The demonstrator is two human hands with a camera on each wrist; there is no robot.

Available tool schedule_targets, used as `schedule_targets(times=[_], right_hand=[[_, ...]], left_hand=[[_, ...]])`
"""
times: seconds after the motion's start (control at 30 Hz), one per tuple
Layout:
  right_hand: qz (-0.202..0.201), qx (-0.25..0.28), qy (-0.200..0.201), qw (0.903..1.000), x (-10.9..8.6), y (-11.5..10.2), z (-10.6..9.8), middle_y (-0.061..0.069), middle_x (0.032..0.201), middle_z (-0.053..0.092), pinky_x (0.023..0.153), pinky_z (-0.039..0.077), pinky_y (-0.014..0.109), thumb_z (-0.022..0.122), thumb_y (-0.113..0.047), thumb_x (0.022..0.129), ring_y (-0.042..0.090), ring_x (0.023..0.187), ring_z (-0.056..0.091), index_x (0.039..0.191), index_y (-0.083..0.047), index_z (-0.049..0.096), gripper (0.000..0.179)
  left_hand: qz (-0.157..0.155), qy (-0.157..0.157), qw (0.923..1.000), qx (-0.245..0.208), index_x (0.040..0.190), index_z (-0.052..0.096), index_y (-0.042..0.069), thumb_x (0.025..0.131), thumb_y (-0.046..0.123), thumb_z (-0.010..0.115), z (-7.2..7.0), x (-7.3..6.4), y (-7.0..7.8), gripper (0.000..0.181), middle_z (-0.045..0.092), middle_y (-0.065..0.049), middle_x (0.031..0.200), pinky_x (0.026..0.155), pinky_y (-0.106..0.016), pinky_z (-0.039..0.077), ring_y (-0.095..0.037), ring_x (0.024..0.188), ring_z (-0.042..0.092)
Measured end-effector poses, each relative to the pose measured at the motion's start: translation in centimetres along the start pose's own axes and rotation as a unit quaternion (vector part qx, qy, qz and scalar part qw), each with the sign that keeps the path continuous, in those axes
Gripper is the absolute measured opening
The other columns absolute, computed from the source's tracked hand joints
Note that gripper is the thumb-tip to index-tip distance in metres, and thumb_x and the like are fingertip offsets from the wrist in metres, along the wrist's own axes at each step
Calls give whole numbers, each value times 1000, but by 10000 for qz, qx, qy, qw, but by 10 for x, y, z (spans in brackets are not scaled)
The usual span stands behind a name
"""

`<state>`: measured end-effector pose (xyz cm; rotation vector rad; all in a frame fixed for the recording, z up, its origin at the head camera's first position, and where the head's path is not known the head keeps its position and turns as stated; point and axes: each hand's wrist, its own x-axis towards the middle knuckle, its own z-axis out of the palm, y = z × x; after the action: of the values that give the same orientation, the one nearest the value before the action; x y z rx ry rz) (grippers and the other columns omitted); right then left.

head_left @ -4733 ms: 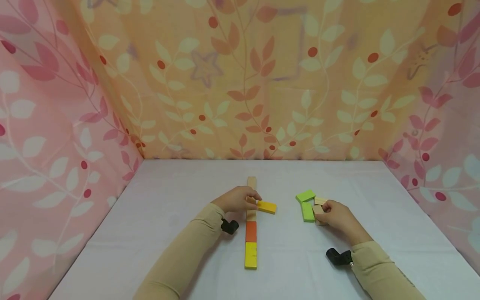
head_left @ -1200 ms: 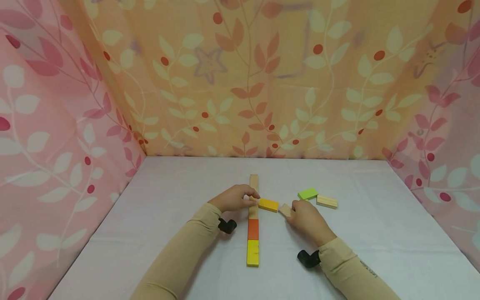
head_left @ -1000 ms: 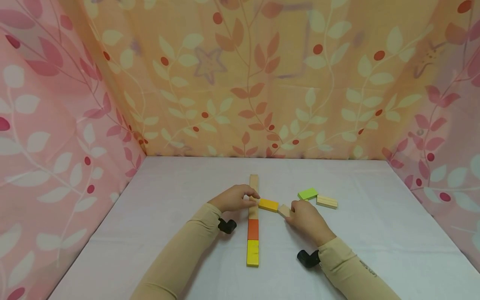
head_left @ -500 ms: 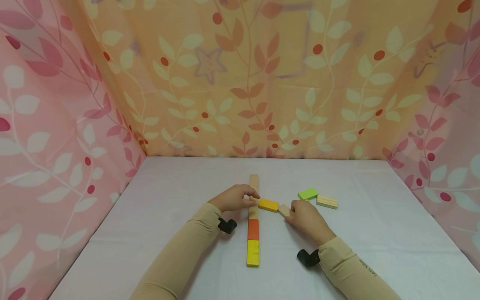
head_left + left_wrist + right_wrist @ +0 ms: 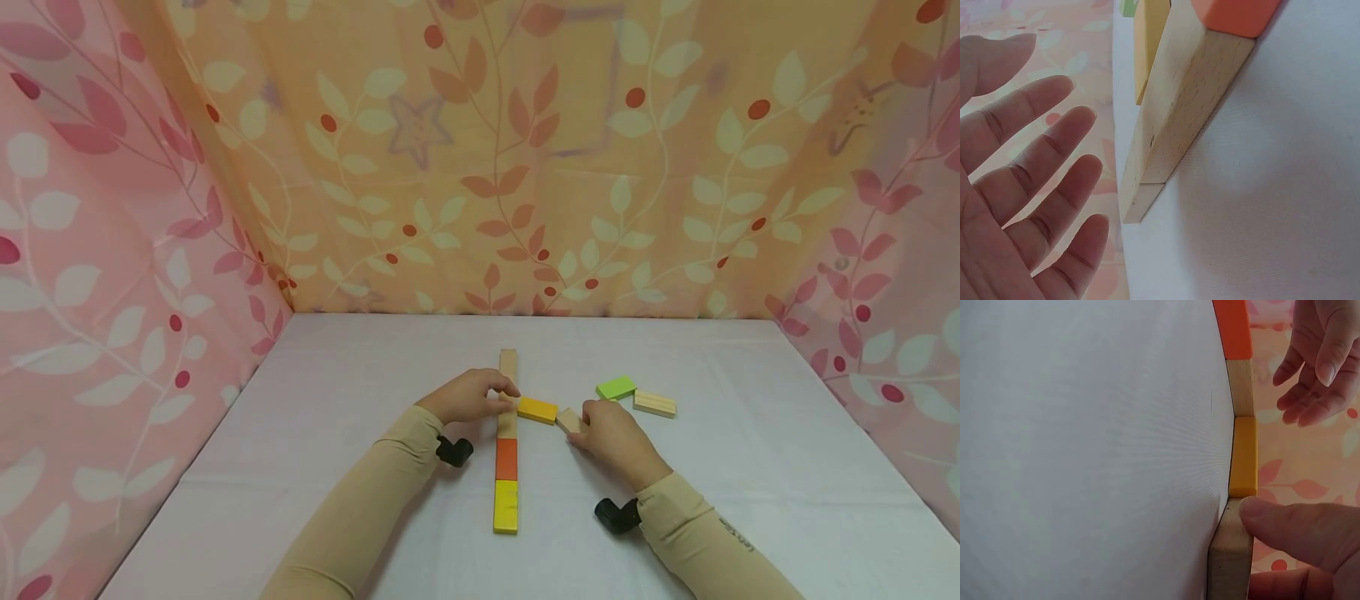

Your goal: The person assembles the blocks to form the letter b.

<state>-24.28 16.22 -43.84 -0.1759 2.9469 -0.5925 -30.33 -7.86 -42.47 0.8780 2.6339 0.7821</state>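
Observation:
A line of blocks runs away from me in the head view: a yellow block (image 5: 506, 507), an orange block (image 5: 506, 459), then plain wooden blocks (image 5: 508, 364). Over the plain part hovers my left hand (image 5: 468, 395), its fingers loosely bent and holding nothing, as the left wrist view shows. An amber block (image 5: 537, 409) branches off to the right of the line. My right hand (image 5: 618, 439) pinches a plain wooden block (image 5: 1230, 550), which lies on the table at the amber block's right end, angled to it. The hand covers part of this block.
Right of centre lie a green block (image 5: 616, 387) and a grooved plain wooden block (image 5: 655, 403), close behind my right hand. A white cloth covers the table (image 5: 360, 367). Patterned fabric (image 5: 480, 167) stands at the back and sides.
Since the oldest frame my right hand has moved left from the loose blocks, bringing the plain wooden block to the amber one. Over the last second almost nothing has moved.

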Motion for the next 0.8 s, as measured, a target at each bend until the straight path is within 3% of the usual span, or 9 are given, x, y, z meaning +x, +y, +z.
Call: schedule_targets(times=[0.37, 0.8], right_hand=[[-18, 82, -5, 10000, -1, -2, 0, 2, 63, 48, 50, 34, 27, 74, -29, 75, 15, 57, 45, 72, -9, 52, 30], [62, -8, -84, 9999, 1, 0, -2, 3, 70, 51, 55, 38, 28, 75, -26, 76, 17, 63, 46, 85, -6, 57, 29]], left_hand=[[6, -10, 10000, -72, 107, 66, 19, 87, 27, 62, 0, 0, 2, 22, 57, 9, 111, 88, -31, 42, -15, 104, 50], [8, -33, 9998, -187, 107, 66, 18, 86, 28, 63, 1, 2, 3, 23, 57, 9, 109, 83, -30, 42, -18, 98, 51]])
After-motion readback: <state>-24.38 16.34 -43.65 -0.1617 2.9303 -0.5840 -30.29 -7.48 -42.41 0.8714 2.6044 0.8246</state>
